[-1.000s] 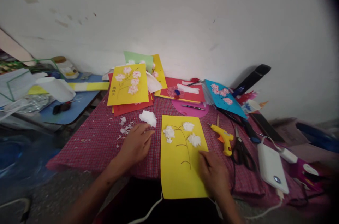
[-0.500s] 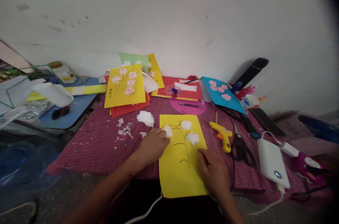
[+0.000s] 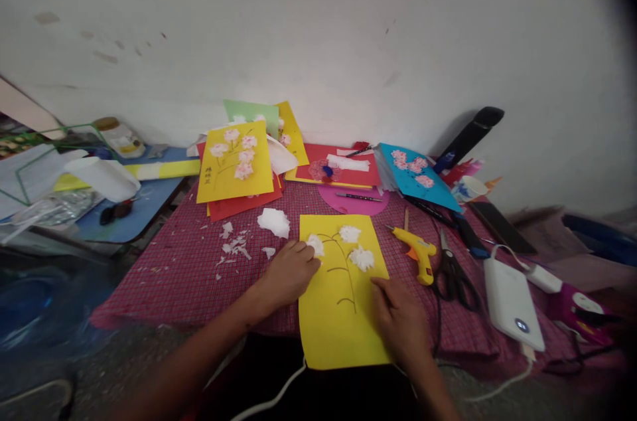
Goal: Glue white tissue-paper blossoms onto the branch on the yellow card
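Yellow and bare along its lower part, a paper sheet (image 3: 333, 341) lies between the person's hands at the near edge of the counter (image 3: 169, 275), bearing a drawn stem (image 3: 353, 288) and three white paper flowers (image 3: 361, 258). I see the left forearm slanting in and the left hand (image 3: 291, 273) palm down, fingers curled at the sheet's left edge, just beside the leftmost flower (image 3: 315, 245); whether they pinch anything, I can't tell. The right hand (image 3: 401, 318) is half folded at the right edge, thumb against the paper, though I can't make out whether it grips. Handwritten characters (image 3: 208, 174) run down another yellow card (image 3: 233, 190), too small to read from here, like the display (image 3: 521, 325) on the white power bank (image 3: 508, 291).
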The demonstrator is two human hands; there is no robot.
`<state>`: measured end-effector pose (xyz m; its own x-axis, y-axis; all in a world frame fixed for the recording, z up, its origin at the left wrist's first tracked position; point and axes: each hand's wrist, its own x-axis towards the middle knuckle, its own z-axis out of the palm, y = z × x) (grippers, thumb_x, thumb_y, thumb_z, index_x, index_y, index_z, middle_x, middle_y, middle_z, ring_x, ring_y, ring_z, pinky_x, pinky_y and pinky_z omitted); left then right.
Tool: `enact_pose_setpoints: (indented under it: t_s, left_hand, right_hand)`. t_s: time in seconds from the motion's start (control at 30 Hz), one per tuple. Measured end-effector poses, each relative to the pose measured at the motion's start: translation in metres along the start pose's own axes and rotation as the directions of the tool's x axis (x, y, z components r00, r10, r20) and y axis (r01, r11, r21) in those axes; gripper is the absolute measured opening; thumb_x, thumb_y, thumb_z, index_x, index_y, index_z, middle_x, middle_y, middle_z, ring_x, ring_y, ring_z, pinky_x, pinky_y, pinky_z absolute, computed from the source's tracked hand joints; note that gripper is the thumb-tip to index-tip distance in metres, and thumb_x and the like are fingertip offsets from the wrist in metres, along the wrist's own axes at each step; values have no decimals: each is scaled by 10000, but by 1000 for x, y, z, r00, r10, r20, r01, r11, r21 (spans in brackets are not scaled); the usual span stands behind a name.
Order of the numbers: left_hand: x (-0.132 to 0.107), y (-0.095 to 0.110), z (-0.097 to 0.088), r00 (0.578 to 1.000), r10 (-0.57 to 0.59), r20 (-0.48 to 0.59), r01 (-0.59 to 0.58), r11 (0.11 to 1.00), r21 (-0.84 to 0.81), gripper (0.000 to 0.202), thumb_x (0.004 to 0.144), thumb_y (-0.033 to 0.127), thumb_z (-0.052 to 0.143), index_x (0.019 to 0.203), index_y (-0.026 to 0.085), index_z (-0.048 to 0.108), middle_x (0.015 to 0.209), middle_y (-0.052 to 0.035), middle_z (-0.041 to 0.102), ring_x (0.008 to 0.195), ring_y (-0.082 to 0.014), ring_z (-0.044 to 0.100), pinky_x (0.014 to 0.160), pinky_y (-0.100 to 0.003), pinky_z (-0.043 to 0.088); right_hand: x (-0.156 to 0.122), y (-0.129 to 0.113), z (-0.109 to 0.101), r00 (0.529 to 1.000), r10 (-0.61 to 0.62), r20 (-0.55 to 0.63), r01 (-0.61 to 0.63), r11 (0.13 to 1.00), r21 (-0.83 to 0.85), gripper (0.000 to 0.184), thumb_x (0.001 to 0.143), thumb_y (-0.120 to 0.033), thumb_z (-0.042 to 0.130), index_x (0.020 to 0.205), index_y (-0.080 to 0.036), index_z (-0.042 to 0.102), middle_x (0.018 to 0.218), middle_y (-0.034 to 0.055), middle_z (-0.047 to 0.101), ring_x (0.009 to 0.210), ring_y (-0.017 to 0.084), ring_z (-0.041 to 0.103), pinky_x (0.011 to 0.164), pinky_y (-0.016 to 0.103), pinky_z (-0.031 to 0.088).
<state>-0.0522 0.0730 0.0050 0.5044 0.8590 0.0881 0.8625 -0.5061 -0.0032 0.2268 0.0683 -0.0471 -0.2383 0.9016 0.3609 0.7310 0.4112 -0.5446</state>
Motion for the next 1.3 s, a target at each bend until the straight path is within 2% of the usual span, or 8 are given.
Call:
enact_pose_setpoints:
  t_s: [0.1, 0.2, 0.37, 0.57, 0.7, 0.97, 1.13, 1.3]
  left_hand:
    - [-3, -2, -3, 1000, -9, -17, 9, 1000, 7, 96, 929, 192, 590, 1005, 204, 647, 919, -47, 612, 913, -239, 531, 789, -374, 395]
    - [-1, -7, -9, 997, 71, -15, -70, 997, 35, 166, 940, 216, 595, 1099, 242, 637, 923, -37, 605, 927, -240, 527, 779, -361, 386]
    - [6, -14, -14, 981, 196, 12, -196, 978, 75, 35, 926, 215, 631, 918, 189, 653, 904, -52, 608, 932, -231, 528, 784, -353, 377]
    - [9, -15, -12, 972, 237, -1, -236, 967, 93, 80, 907, 212, 655, 842, 169, 635, 863, -55, 609, 902, -229, 532, 774, -361, 381]
    - [-8, -14, -16, 987, 161, -8, -160, 985, 58, 44, 922, 212, 627, 893, 180, 637, 896, -51, 609, 904, -224, 529, 792, -362, 391]
    - [-87, -33, -16, 979, -146, -140, 145, 989, -17, 162, 941, 157, 518, 921, 202, 673, 838, -48, 599, 843, -216, 523, 805, -371, 418]
    - [-98, -51, -15, 935, -303, -187, 298, 953, -53, 235, 916, 113, 497, 1018, 202, 688, 958, -70, 667, 933, -230, 574, 879, -403, 452]
    - [-106, -31, 0, 905, -297, -304, 273, 955, -121, 336, 900, 91, 473, 1148, 214, 664, 1190, -92, 663, 1064, -233, 598, 934, -417, 488]
  right_hand:
    - [0, 0, 0, 1000, 1, 3, -1, 1000, -3, 226, 937, -266, 505, 1014, -177, 698, 930, 93, 730, 848, 231, 681, 765, 353, 535]
    - [0, -1, -1, 1000, -12, 3, 12, 1000, -2, 223, 938, -258, 503, 1013, -175, 696, 926, 95, 731, 844, 232, 683, 767, 354, 537]
    - [1, -1, -1, 1000, -10, -1, 10, 1000, 3, 225, 940, -266, 503, 1003, -172, 698, 932, 98, 732, 856, 235, 685, 776, 354, 542]
    - [0, -1, 0, 1000, 25, 8, -25, 1000, -18, 239, 954, -296, 497, 1009, -177, 697, 951, 105, 733, 873, 244, 685, 801, 372, 536]
    - [-1, 0, -1, 1000, 10, 17, -10, 1000, -7, 232, 957, -283, 493, 1024, -173, 686, 955, 105, 728, 873, 240, 679, 795, 370, 534]
    - [-2, 5, 1, 999, -21, 26, 21, 1000, -17, 215, 942, -300, 523, 1033, -185, 680, 961, 98, 730, 863, 247, 685, 783, 389, 538]
    - [-4, 9, 3, 1000, -9, 23, 9, 1000, -28, 233, 936, -326, 532, 1037, -185, 686, 990, 110, 733, 885, 263, 687, 795, 402, 540]
    - [-3, 8, 3, 999, -35, 7, 36, 999, -33, 216, 945, -306, 527, 1025, -185, 686, 951, 104, 731, 855, 252, 685, 760, 388, 544]
